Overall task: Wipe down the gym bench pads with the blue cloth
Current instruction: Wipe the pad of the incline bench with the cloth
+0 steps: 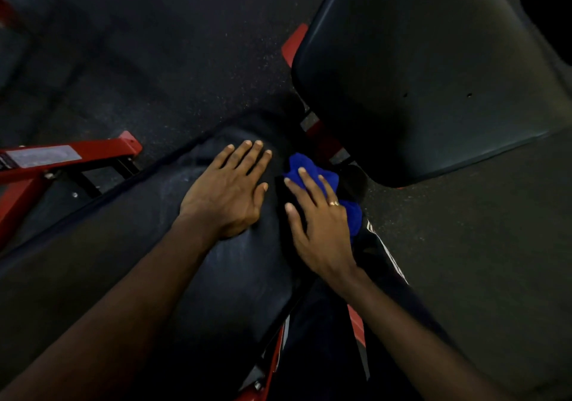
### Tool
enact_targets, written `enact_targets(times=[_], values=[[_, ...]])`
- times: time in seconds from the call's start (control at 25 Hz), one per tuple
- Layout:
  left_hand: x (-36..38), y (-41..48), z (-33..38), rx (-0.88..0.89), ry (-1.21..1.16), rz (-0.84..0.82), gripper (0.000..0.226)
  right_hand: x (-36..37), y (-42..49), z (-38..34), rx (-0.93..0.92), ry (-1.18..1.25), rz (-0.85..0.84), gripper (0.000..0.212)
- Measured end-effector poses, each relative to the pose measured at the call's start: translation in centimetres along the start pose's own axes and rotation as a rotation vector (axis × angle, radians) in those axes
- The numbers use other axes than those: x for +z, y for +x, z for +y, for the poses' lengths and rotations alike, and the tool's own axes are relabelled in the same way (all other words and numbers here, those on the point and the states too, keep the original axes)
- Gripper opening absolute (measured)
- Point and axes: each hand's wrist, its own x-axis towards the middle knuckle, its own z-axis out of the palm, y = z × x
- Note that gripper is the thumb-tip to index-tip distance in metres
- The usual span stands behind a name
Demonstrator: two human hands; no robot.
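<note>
Right hand (318, 224), fingers spread, presses the cloth (309, 160) at the pad (241, 273) edge; left hand (227, 190) lies flat. So near the edge, the cloth could slide off.

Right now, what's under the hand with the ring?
The blue cloth lies under the right hand, bunched at the edge of the bench pad. Its middle is hidden by the hand.

This is a gym. A long black vinyl bench pad (139, 261) and a wider black backrest pad (433, 75) sit on red painted steel framing (93, 150), over dark speckled rubber flooring (185, 60).
</note>
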Motion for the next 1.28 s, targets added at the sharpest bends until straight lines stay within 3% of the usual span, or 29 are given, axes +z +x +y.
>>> enact_targets(times=[0.08, 0.28, 0.36, 0.6, 0.68, 0.84, 0.92, 1.0, 1.12, 1.2, 1.28], values=[[0.0, 0.1, 0.0, 0.005, 0.003, 0.006, 0.071, 0.2, 1.1, 1.4, -0.003, -0.004, 0.04, 0.048], [-0.1, -0.1, 0.0, 0.007, 0.011, -0.007, 0.07, 0.7, 7.5, 5.0, 0.335, 0.035, 0.087, 0.044], [0.0, -0.2, -0.1, 0.007, 0.01, -0.006, 0.07, 0.4, 8.7, 6.4, 0.388, 0.063, 0.079, 0.043], [-0.1, 0.0, 0.1, 0.011, -0.003, -0.006, 0.07, 0.2, 2.5, 6.9, 0.479, 0.034, 0.167, 0.043], [-0.2, -0.1, 0.1, 0.012, -0.01, -0.007, 0.071, 0.0, 1.8, 5.5, 0.39, 0.057, 0.203, 0.042], [-0.4, 0.1, 0.2, 0.021, -0.002, -0.004, 0.077, 1.4, 4.7, -1.9, -0.104, 0.185, 0.135, 0.037], [-0.5, 0.2, 0.2, 0.032, 0.005, -0.02, 0.078, 1.7, 8.7, -3.6, -0.099, 0.23, 0.126, 0.038], [-0.5, 0.2, 0.3, 0.016, -0.001, -0.013, 0.079, 1.6, 13.1, -3.5, -0.061, 0.11, 0.067, 0.042], [-0.4, 0.2, 0.2, 0.009, 0.003, -0.017, 0.077, 1.7, 17.9, -2.5, -0.164, -0.063, -0.059, 0.045], [0.0, 0.2, 0.1, 0.004, 0.006, -0.011, 0.075, 1.7, 19.6, -2.1, -0.206, -0.036, -0.117, 0.048], [0.0, 0.2, 0.1, 0.003, 0.013, -0.015, 0.076, 1.5, 19.9, -2.3, -0.12, 0.057, -0.111, 0.049]])
